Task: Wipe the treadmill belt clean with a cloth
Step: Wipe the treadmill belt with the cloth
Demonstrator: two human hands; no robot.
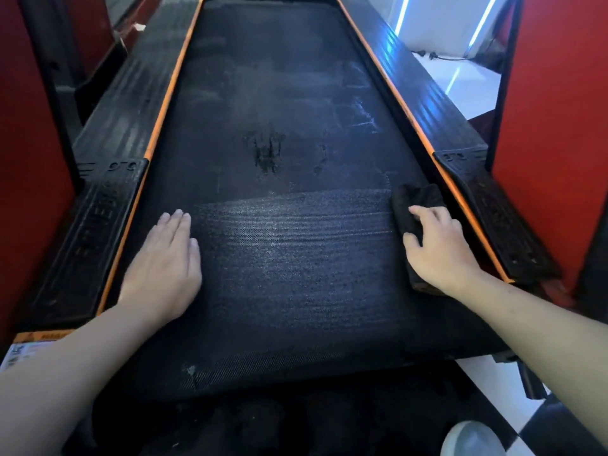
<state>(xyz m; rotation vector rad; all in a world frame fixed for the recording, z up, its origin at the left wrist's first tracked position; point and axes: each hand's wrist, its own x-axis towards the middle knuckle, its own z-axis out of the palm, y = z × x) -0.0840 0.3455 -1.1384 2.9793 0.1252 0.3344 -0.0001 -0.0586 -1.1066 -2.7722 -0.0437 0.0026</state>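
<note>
At about three o'clock on the treadmill belt [279,291], just beside the right orange edge strip [460,199], a dark cloth [413,205] is lying bunched on the surface. The right hand [441,251] is pressing down on it, its grip clamping the cloth, with fingers and thumb curling over the fabric's left edge. The cloth's far end is sticking out toward twelve o'clock past the fingertips, and its near end is showing under the wrist.

Over at nine o'clock the left hand [164,258] is resting palm down on the belt, near the left orange edge strip [131,209]. Its grip is lying flat, fingers straight and close together, holding nothing.

Between the two hands a band of belt is showing fine crosswise streaks. Farther toward twelve o'clock the belt is looking dusty and grey, and a dark blotch [268,149] is sitting near its middle. Black ribbed side rails [112,126] are running along both sides of the belt.
</note>
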